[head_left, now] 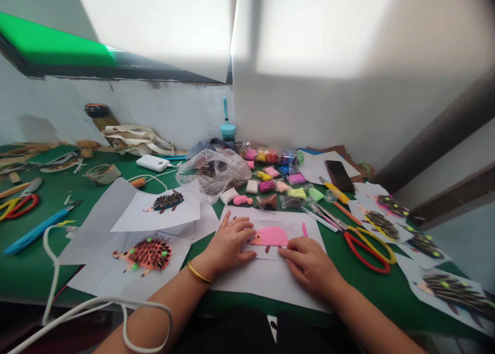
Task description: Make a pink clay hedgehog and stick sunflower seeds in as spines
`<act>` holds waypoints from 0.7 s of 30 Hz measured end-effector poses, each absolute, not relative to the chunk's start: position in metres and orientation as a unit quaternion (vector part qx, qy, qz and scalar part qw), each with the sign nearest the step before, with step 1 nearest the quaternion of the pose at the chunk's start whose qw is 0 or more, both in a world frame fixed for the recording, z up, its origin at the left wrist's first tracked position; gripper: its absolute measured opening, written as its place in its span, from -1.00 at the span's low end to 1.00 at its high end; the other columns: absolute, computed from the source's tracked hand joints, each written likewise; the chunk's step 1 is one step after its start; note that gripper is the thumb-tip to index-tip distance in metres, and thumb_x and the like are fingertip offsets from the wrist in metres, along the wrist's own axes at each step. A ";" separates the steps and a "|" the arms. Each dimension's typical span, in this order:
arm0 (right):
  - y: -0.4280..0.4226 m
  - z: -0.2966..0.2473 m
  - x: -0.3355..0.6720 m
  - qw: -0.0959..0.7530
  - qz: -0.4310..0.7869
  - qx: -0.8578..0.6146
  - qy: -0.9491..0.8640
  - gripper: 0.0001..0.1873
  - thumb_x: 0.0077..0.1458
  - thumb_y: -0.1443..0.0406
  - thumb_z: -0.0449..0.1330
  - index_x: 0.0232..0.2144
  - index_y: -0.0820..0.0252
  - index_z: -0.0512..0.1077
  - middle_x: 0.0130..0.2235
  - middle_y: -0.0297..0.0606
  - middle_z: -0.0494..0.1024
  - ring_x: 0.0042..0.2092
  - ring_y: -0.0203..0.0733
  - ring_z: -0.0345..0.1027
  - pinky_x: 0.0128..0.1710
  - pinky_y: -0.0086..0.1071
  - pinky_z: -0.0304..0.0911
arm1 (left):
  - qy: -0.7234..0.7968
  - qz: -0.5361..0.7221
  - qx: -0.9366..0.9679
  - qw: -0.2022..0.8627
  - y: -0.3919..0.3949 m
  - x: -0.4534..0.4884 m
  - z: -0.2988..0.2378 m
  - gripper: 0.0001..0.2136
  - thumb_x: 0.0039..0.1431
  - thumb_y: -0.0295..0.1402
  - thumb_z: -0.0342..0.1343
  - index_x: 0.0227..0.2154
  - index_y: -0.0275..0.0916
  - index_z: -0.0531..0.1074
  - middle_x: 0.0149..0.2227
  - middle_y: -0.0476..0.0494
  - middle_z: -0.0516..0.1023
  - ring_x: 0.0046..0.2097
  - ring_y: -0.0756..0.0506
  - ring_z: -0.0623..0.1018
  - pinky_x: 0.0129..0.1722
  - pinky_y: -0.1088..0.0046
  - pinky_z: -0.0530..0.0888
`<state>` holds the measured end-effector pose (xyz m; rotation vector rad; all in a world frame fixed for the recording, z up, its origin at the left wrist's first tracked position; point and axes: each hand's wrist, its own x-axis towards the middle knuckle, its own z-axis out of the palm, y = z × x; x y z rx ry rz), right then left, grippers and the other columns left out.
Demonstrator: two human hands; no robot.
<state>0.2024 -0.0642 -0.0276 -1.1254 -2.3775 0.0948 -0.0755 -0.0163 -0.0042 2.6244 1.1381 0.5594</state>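
Lying between the two hands, the pink hedgehog [275,235] runs lengthwise left to right on white paper [266,289], near on the green surface [379,292]. The left hand [232,243] rests with fingers loosely spread by its snout; the right hand [313,266], about equally close, has bunched fingertips at the hind foot, though I cannot tell whether they pinch it. The smooth, domed body looks like modelling clay, its brown feet [267,249] small and stubby.

**Bare left hand [230,243] spread, bare right hand [311,265] bunched**

Left: palm down, fingers fanned, thumb out. Right: knuckles up, fingers curled, tips close together. Bare left forearm [180,292] and bare right forearm [367,312] converge from below.
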 end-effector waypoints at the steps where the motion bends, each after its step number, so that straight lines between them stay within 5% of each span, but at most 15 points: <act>1: -0.064 -0.027 0.202 0.254 0.033 -0.411 -0.875 -0.72 0.24 0.35 0.10 -0.08 0.06 0.54 -0.22 -0.19 0.50 -0.20 -0.15 0.35 -0.20 -0.24 0.24 | 0.383 0.192 0.897 0.108 -0.016 -0.075 -0.004 -0.58 0.04 -0.20 0.28 -0.01 -0.10 0.46 0.07 -0.15 0.50 0.22 -0.25 0.36 0.35 -0.11 -0.20; 7: -0.064 -0.028 0.202 0.264 0.026 -0.402 -0.876 -0.71 0.22 0.36 0.10 -0.08 0.08 0.53 -0.22 -0.19 0.52 -0.19 -0.15 0.37 -0.19 -0.23 0.26 | 0.314 0.177 0.931 0.063 -0.026 -0.066 0.003 -0.69 0.16 -0.20 0.18 -0.03 -0.04 0.49 0.10 -0.12 0.47 0.20 -0.20 0.37 0.37 -0.01 -0.12; 21: -0.065 -0.026 0.200 0.258 0.025 -0.407 -0.876 -0.70 0.20 0.39 0.10 -0.06 0.14 0.52 -0.22 -0.16 0.51 -0.19 -0.14 0.37 -0.16 -0.22 0.33 | 0.300 0.154 0.940 0.057 -0.037 -0.056 0.004 -0.62 0.15 -0.10 0.19 0.02 -0.04 0.47 0.16 -0.14 0.43 0.24 -0.26 0.32 0.36 -0.09 -0.18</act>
